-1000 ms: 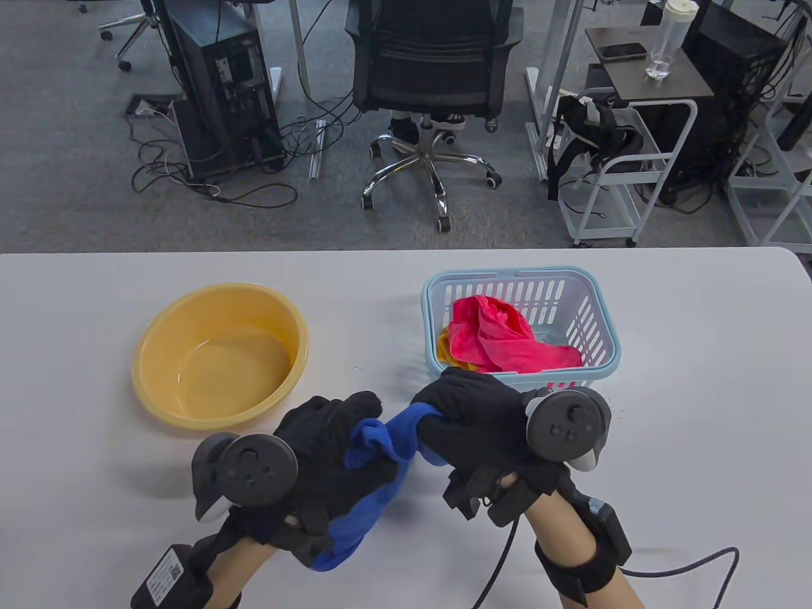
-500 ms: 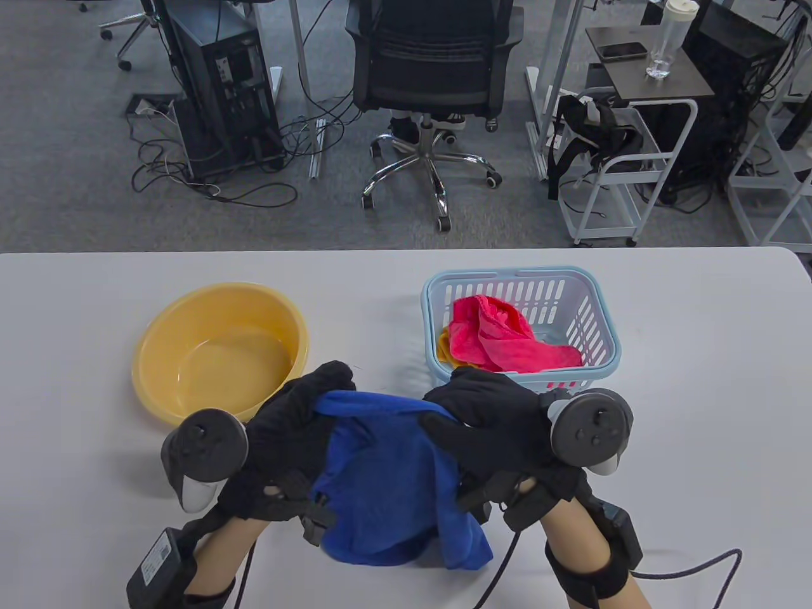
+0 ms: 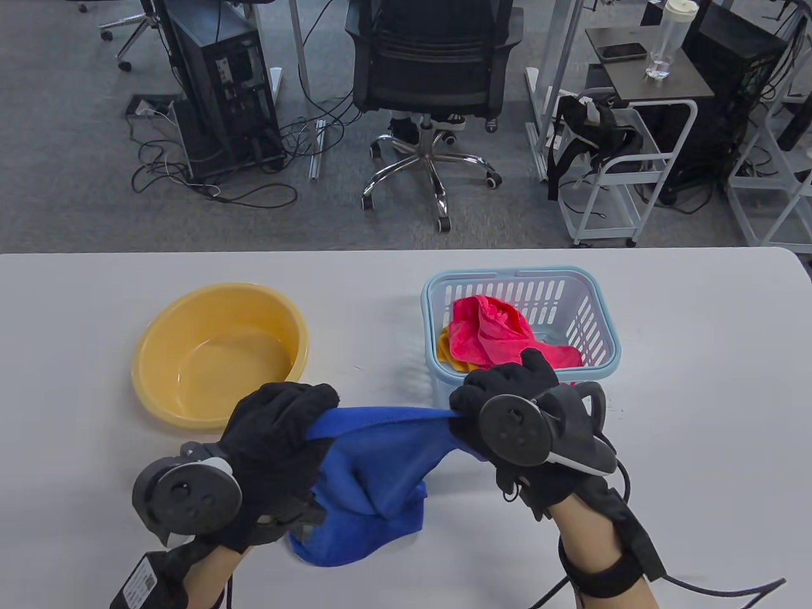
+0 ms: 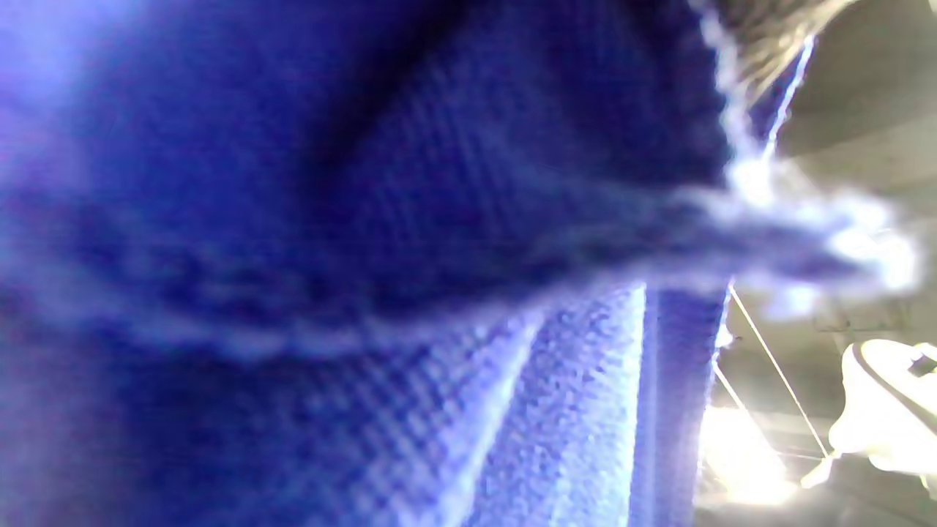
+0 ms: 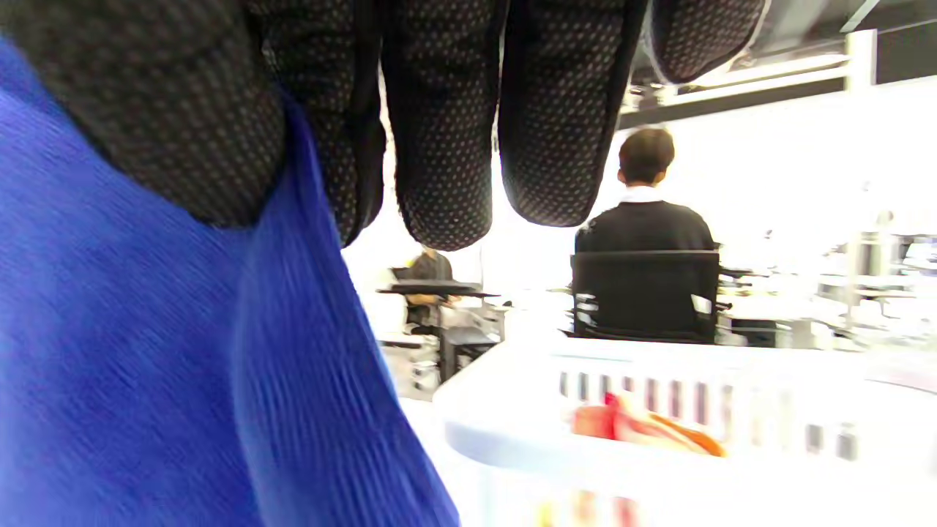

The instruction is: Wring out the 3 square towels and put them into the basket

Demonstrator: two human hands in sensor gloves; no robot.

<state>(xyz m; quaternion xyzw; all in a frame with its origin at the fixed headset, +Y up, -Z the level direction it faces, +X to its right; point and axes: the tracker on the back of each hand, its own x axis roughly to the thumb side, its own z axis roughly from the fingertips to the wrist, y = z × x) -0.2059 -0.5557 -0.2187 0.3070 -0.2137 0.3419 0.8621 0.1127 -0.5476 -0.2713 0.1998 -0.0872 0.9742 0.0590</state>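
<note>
A blue towel (image 3: 374, 469) hangs stretched between both hands above the table's front middle. My left hand (image 3: 279, 425) grips its left top corner; my right hand (image 3: 501, 393) pinches the right top corner, just in front of the basket. The towel fills the left wrist view (image 4: 366, 293) and the left half of the right wrist view (image 5: 146, 366), where my gloved fingers (image 5: 446, 110) curl on its edge. The light blue basket (image 3: 602, 330) holds a pink towel (image 3: 501, 342) over an orange towel (image 3: 444, 349).
A yellow basin (image 3: 219, 352) with a little water stands left of the basket, just beyond my left hand. The white table (image 3: 698, 412) ends behind both containers. An office chair (image 3: 431, 70) and carts stand on the floor beyond. A seated person (image 5: 644, 212) shows far off.
The towel went from a twisted bundle between close hands to a spread, hanging cloth. Both hands moved apart, the left one nearer to me, the right toward the basket.
</note>
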